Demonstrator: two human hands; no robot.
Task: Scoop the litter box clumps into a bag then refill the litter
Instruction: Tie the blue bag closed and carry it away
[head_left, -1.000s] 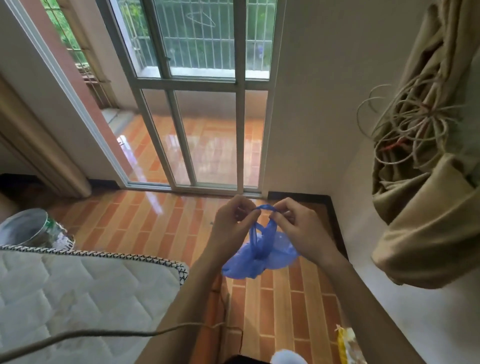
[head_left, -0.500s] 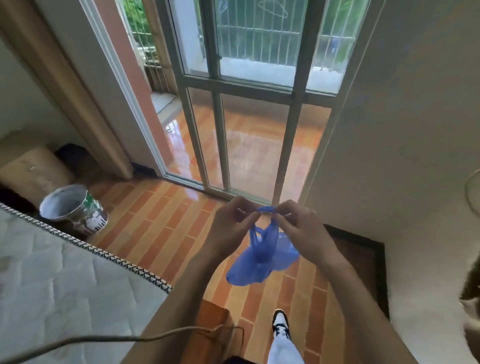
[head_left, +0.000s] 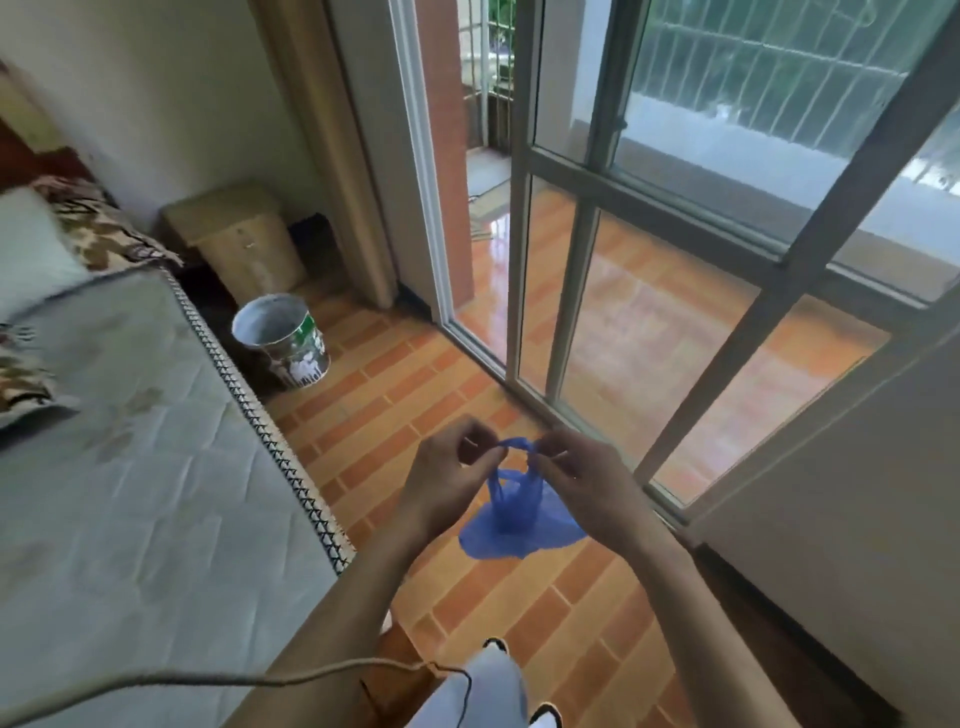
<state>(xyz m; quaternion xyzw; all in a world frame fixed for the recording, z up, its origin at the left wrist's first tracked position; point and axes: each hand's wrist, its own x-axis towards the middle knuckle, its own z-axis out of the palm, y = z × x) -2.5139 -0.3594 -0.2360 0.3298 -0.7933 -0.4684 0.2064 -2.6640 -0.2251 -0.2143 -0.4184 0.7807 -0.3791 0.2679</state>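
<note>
A small blue plastic bag (head_left: 522, 522) hangs in front of me above the orange tiled floor. Its two handles are twisted together at the top into a knot. My left hand (head_left: 447, 480) pinches one end of the twisted handles. My right hand (head_left: 587, 486) pinches the other end, close beside it. The bag's lower part bulges out below my fingers. No litter box and no scoop are in view.
A mattress (head_left: 130, 467) with a patterned edge fills the left side. A metal bucket (head_left: 283, 340) stands on the floor by a small wooden cabinet (head_left: 236, 244). A sliding glass door (head_left: 649, 291) to a balcony is ahead. A thin cord (head_left: 208, 678) crosses the bottom.
The view has swung left, bringing the bed, bucket and cabinet further into sight. Both hands keep pinching the bag's twisted handles in about the same pose.
</note>
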